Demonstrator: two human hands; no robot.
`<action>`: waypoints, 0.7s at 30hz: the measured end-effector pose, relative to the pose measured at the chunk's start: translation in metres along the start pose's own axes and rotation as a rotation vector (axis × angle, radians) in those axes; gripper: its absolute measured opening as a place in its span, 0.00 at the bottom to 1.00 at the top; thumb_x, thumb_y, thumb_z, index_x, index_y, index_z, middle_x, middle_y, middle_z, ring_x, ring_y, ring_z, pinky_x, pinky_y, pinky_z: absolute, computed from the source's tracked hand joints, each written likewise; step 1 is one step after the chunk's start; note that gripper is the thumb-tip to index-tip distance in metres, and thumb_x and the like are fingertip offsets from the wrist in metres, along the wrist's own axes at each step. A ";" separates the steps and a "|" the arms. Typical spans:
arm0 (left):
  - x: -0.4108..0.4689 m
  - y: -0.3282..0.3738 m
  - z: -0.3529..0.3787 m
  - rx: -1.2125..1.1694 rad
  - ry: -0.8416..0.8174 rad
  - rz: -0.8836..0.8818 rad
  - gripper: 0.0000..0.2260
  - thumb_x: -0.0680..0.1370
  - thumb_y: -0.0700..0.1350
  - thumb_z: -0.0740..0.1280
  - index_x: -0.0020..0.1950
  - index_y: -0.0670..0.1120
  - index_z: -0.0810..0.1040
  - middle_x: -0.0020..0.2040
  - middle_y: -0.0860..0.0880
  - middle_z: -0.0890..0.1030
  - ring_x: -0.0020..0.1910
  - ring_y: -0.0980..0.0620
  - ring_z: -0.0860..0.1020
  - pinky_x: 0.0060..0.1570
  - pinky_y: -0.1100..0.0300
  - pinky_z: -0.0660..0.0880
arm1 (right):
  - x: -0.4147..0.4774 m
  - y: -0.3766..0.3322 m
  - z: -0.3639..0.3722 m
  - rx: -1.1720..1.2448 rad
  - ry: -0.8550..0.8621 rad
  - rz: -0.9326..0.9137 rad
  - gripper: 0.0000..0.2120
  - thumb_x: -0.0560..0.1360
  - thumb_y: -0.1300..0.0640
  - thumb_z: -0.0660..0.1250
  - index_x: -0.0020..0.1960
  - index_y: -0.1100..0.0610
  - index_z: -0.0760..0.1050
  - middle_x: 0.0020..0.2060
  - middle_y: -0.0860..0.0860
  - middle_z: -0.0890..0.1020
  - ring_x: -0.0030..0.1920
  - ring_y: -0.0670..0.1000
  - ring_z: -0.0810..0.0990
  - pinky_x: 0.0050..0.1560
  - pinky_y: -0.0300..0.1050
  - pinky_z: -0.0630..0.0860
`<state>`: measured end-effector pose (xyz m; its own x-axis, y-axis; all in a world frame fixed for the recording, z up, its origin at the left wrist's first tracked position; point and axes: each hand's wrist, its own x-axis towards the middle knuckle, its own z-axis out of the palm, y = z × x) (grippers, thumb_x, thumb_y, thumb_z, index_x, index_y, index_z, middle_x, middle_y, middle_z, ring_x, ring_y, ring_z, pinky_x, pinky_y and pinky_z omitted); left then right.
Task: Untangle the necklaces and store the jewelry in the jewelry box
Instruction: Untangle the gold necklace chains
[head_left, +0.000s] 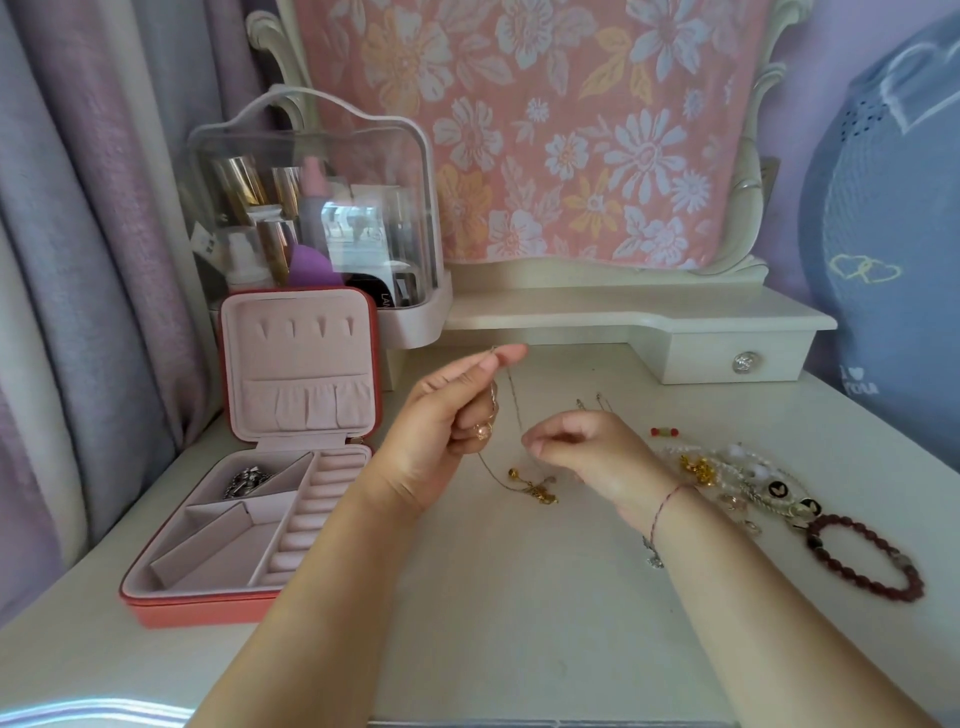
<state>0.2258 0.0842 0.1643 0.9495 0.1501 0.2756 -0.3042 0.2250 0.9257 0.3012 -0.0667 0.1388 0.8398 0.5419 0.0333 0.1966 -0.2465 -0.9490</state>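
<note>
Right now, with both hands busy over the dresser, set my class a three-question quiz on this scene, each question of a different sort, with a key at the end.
1. True or false: a silvery piece already lies in the open jewelry box.
2. Where is the dark red bead bracelet? A) in the jewelry box B) on the table, to the right of the right hand C) on the left wrist
3. Fill in: the left hand pinches a thin ____ between thumb and forefinger.
Key: 1 true; 2 B; 3 chain.
</note>
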 end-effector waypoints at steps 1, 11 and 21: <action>0.000 0.001 0.000 -0.025 -0.001 0.002 0.12 0.75 0.49 0.63 0.53 0.50 0.84 0.26 0.53 0.57 0.27 0.55 0.52 0.26 0.62 0.48 | 0.000 0.002 0.001 -0.072 -0.008 -0.011 0.05 0.73 0.60 0.71 0.45 0.52 0.83 0.42 0.48 0.84 0.42 0.42 0.79 0.37 0.26 0.71; -0.001 0.001 0.000 0.157 0.116 0.033 0.13 0.74 0.51 0.65 0.55 0.50 0.83 0.26 0.53 0.58 0.25 0.57 0.55 0.24 0.67 0.54 | -0.001 0.008 0.000 -0.523 -0.083 -0.008 0.11 0.67 0.51 0.77 0.45 0.51 0.78 0.40 0.45 0.79 0.40 0.44 0.77 0.35 0.36 0.68; 0.001 -0.006 0.002 0.415 0.258 -0.028 0.09 0.81 0.43 0.64 0.55 0.45 0.83 0.27 0.51 0.63 0.25 0.57 0.62 0.28 0.70 0.65 | -0.005 0.001 0.005 -0.590 -0.120 -0.049 0.03 0.71 0.58 0.69 0.39 0.54 0.81 0.36 0.47 0.81 0.35 0.45 0.76 0.34 0.36 0.70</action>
<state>0.2286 0.0813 0.1596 0.8906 0.3954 0.2247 -0.1728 -0.1630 0.9714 0.2946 -0.0656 0.1362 0.7667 0.6420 0.0045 0.5098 -0.6045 -0.6121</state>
